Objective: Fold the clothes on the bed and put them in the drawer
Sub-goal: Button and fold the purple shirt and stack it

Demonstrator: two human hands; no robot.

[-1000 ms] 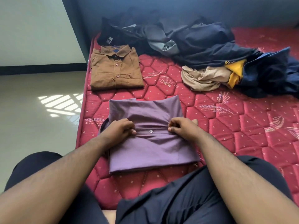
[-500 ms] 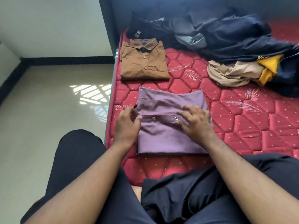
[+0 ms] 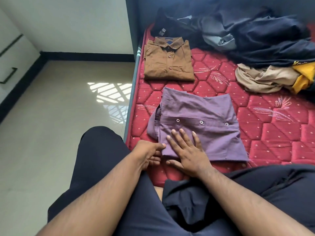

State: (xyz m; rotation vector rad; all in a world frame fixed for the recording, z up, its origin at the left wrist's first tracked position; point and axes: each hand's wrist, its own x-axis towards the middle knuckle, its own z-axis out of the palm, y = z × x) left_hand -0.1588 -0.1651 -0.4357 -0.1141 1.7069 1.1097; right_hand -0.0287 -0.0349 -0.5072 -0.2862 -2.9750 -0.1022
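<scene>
Covering bed, red quilted mattress [image 3: 213, 72], beside pale tiled floor [image 3: 51, 116]

From my remote feed: a red quilted mattress [image 3: 265, 133] carries a folded purple shirt [image 3: 204, 126] under the fingers [image 3: 180, 133] of the right hand, a folded brown shirt [image 3: 167, 63] beyond the fingertips, and past it, to their right, heaped dark clothes [image 3: 255, 34] beside a crumpled beige garment [image 3: 262, 79].
</scene>
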